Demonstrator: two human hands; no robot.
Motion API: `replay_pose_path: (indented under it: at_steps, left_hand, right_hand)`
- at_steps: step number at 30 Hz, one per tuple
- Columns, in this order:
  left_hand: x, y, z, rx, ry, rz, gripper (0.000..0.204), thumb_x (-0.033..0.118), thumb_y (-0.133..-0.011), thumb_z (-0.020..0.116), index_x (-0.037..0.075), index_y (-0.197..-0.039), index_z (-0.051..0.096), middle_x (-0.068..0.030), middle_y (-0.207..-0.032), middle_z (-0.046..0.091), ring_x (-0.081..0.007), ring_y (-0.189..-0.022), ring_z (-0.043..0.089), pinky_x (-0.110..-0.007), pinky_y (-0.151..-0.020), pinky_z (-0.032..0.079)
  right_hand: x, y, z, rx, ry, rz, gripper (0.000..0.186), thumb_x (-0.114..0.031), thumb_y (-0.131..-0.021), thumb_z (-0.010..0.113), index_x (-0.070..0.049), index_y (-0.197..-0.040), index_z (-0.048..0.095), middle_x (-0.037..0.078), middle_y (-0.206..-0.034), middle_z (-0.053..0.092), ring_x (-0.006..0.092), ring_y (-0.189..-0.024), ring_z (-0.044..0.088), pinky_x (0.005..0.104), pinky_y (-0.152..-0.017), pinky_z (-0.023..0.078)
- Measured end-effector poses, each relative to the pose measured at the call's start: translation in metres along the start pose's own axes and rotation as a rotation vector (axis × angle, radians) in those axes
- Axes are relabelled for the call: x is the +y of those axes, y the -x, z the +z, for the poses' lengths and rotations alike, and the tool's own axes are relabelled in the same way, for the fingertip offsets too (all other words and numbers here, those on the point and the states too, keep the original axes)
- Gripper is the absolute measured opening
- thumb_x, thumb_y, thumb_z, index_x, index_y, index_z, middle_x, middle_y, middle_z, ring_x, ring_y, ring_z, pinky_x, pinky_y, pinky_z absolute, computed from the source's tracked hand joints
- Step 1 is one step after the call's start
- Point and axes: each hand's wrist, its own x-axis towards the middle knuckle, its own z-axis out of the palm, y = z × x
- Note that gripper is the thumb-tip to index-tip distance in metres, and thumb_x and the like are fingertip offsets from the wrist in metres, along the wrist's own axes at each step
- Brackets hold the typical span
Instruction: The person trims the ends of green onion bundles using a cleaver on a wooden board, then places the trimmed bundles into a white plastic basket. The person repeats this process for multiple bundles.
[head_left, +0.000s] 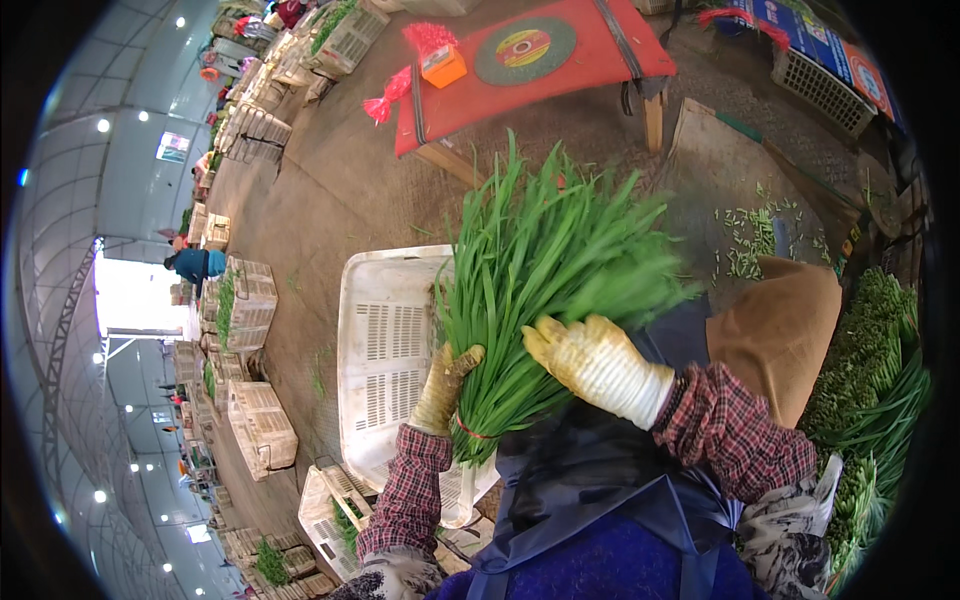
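My left hand, in a stained yellowish glove, is wrapped round a bundle of long flat green leaves, with a red band near its narrow lower end. My right hand, in a similar glove, rests against the bundle's right side with its fingers apart and partly extended. Some leaf tips above it are blurred. A white plastic crate stands behind the bundle on the left.
A red low table holds an orange box. Cut scraps lie on a mat at right, beside piled green bundles. Stacked crates line the left, where a person in teal bends over.
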Motion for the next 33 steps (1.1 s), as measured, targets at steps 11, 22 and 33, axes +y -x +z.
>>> replay_pose_path:
  at_steps: [11, 22, 33]
  left_hand:
    - [-0.022, -0.019, -0.031, -0.022, -0.096, -0.004, 0.046, 0.017, -0.086, 0.07, 0.002, -0.126, 0.053, -0.0088, -0.111, 0.064, -0.0181, -0.093, 0.062, -0.03, -0.08, 0.053]
    - [0.033, 0.004, -0.029, -0.064, -0.311, 0.154, 0.086, 0.028, -0.083, 0.074, 0.013, -0.152, 0.023, -0.0175, -0.153, 0.029, -0.0285, -0.136, 0.036, -0.037, -0.114, 0.029]
    - [0.009, -0.047, 0.059, 0.349, -0.983, 0.229, 0.082, 0.018, -0.084, 0.075, -0.001, -0.147, 0.027, -0.0182, -0.134, 0.052, -0.0252, -0.119, 0.051, -0.034, -0.102, 0.04]
  right_hand:
    - [-0.019, 0.047, 0.015, -0.333, -0.23, 0.249, 0.084, -0.032, -0.076, 0.073, -0.004, -0.146, 0.034, 0.008, -0.094, 0.059, 0.019, -0.055, 0.062, 0.0297, -0.048, 0.051]
    - [0.006, 0.034, 0.029, -0.145, -0.051, 0.168, 0.064, -0.012, -0.078, 0.057, -0.011, -0.141, 0.045, 0.006, -0.097, 0.061, 0.0178, -0.049, 0.058, 0.0293, -0.044, 0.048]
    - [0.022, 0.035, 0.039, -0.157, -0.113, 0.132, 0.058, -0.013, -0.082, 0.053, -0.011, -0.14, 0.045, 0.008, -0.104, 0.064, 0.0201, -0.056, 0.063, 0.0309, -0.051, 0.051]
